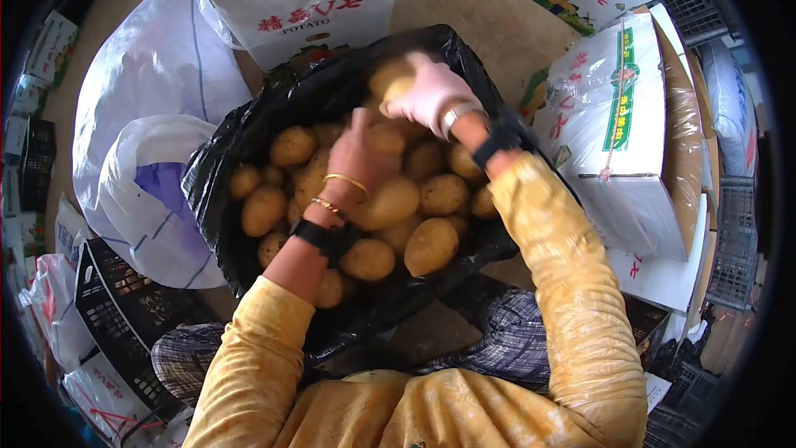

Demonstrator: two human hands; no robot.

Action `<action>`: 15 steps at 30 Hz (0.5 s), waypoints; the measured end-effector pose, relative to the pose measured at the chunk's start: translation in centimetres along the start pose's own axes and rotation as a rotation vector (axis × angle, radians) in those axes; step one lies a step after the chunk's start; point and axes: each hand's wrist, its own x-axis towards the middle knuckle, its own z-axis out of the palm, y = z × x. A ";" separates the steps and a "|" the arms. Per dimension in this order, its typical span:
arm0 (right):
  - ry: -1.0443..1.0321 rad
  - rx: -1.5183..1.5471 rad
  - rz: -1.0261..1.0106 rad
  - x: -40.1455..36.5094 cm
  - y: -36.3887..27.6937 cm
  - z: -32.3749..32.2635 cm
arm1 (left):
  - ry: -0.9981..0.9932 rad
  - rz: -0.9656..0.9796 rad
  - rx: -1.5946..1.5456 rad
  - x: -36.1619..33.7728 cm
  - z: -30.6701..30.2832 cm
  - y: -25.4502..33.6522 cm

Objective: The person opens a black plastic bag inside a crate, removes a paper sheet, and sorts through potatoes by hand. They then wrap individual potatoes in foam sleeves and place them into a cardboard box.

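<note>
Many potatoes (431, 246) fill a container lined with a black plastic bag (228, 145) in front of me. My right hand (433, 98), brightly lit, is closed round a potato (391, 79) near the far rim of the bag; both are slightly blurred. Lower and to the left, my left hand (365, 153) reaches down among the potatoes with one finger stretched forward. Its other fingers are hidden or smeared, so their grip does not show. A larger potato (388, 203) lies just below that hand.
White potato cartons (613, 124) stand on the right. A plastic-covered carton (298, 12) is beyond the bag. White woven sacks (149, 58) bulge at the left, above a black plastic crate (124, 307). Grey crates (734, 241) line the far right.
</note>
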 end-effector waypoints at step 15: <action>0.070 0.260 -0.080 3.0 1.9 5.0 | 0.411 0.239 -0.199 -3.0 -2.0 -0.7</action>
